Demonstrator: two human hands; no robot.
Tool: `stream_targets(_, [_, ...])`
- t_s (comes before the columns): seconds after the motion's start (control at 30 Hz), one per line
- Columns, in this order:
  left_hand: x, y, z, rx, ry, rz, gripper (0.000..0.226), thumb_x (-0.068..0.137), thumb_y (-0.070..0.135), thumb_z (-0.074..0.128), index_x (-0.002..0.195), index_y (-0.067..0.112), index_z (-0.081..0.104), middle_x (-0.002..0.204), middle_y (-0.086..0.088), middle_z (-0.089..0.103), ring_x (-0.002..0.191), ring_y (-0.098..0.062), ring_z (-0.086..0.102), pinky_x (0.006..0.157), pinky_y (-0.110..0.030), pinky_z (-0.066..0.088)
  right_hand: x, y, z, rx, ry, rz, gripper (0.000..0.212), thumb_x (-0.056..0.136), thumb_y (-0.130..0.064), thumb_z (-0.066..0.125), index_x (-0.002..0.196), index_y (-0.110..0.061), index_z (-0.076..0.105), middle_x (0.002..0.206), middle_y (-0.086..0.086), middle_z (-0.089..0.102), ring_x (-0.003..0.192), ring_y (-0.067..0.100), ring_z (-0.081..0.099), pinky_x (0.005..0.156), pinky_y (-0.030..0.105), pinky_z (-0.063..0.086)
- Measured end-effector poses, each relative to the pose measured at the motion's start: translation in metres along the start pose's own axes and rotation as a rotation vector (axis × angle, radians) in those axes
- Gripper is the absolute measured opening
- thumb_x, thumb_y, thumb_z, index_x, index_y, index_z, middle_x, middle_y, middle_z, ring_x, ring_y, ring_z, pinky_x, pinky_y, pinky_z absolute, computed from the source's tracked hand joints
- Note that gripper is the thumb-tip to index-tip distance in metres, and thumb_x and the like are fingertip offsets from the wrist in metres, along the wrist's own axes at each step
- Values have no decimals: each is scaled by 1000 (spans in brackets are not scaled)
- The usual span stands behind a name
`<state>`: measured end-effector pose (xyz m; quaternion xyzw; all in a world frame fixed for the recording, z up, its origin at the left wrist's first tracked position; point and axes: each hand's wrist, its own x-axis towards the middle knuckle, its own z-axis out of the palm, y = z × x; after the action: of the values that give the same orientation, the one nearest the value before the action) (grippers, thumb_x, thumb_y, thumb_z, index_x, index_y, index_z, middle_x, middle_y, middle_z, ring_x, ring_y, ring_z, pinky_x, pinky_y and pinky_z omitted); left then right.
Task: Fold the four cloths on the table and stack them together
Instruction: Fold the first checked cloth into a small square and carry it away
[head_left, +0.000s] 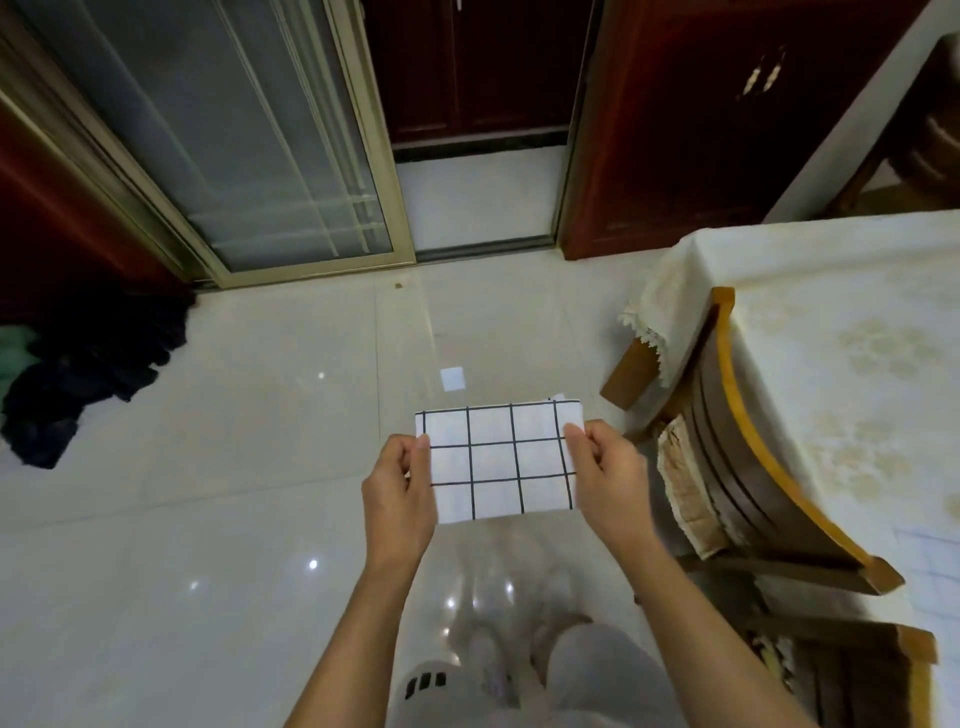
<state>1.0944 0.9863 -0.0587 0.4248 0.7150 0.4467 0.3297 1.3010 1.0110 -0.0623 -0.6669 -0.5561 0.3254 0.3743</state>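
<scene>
A folded white cloth with a black grid (498, 460) hangs in the air over the tiled floor, in front of my body. My left hand (399, 486) pinches its left edge and my right hand (605, 475) pinches its right edge. The table (831, 332), under a cream lace tablecloth, stands to my right. A faint pale gridded cloth (935, 566) lies on it at the frame's right edge.
A wooden chair (748, 467) is pushed against the table's near side, just right of my right hand. A dark heap of clothing (88, 374) lies on the floor at far left. Sliding glass doors and dark red cabinets stand ahead.
</scene>
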Motion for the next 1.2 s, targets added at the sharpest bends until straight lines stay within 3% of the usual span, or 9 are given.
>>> stream_targets(0.17, [50, 10, 36, 15, -55, 31, 27, 103, 29, 50, 79, 16, 54, 65, 4, 47, 57, -5, 39, 54, -21, 35, 53, 6, -1, -51, 63, 21, 47, 102, -23, 55, 61, -24, 31, 50, -5, 33, 50, 9, 38, 49, 22, 27])
stream_targets(0.57, [197, 84, 167, 29, -133, 50, 31, 103, 30, 49, 77, 13, 50, 58, 13, 40, 53, -4, 35, 52, -21, 32, 243, 24, -42, -34, 114, 59, 45, 102, -27, 53, 65, -13, 32, 52, -4, 29, 51, 11, 28, 53, 32, 25])
stream_targets(0.8, [262, 128, 241, 51, -184, 99, 29, 103, 32, 50, 80, 15, 53, 55, 14, 42, 52, -5, 36, 51, -21, 33, 333, 52, -67, 35, 183, 93, 42, 102, -30, 52, 67, -8, 43, 54, -4, 37, 55, 13, 34, 55, 41, 33])
stream_targets(1.0, [296, 149, 285, 79, -249, 153, 32, 103, 33, 50, 80, 10, 53, 62, -5, 46, 54, -6, 38, 55, -27, 37, 376, 59, -89, 36, 214, 147, 41, 102, -25, 54, 65, -20, 38, 50, -8, 45, 50, 8, 39, 52, 27, 29])
stream_targets(1.1, [315, 159, 313, 91, -298, 164, 30, 103, 33, 50, 81, 14, 54, 64, 2, 52, 55, -6, 45, 56, -30, 43, 396, 65, -100, 45, 270, 182, 40, 102, -25, 54, 65, -16, 40, 50, -4, 38, 50, 9, 38, 53, 31, 31])
stream_targets(1.2, [334, 169, 347, 125, -376, 182, 26, 103, 37, 49, 83, 21, 54, 72, 2, 60, 66, -15, 58, 61, -38, 51, 413, 74, -115, 59, 335, 219, 40, 102, -22, 54, 64, -21, 42, 49, -5, 46, 51, 3, 46, 50, 21, 31])
